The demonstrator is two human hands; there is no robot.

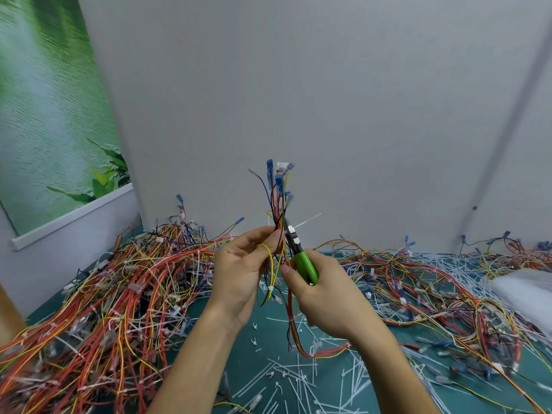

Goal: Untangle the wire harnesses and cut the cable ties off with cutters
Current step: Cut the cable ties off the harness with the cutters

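Dozens of loose white ties (286,380) lay scattered on the near part of the green table (254,367), so the job looked well under way. Above them the two hands worked close together. The left hand (239,264) pinched a wire harness (277,198) between thumb and fingers and held it upright. The right hand (322,297) was wrapped round the green handles of the cutters (304,262). Their dark jaws reached up-left into the bundle just beside the left fingertips, where a cable tie (307,221) poked its white tail out to the right; how far the jaws were parted could not be made out. To cut well, only the tie's band should sit between the blades, with the coloured wires pushed aside and the left fingers kept below the bite. A firm left grip would stop the bundle twisting as the tie gave. Farther off, heaps of uncut harnesses lay at the left (119,294) and right (433,294), against a plain wall (328,100).
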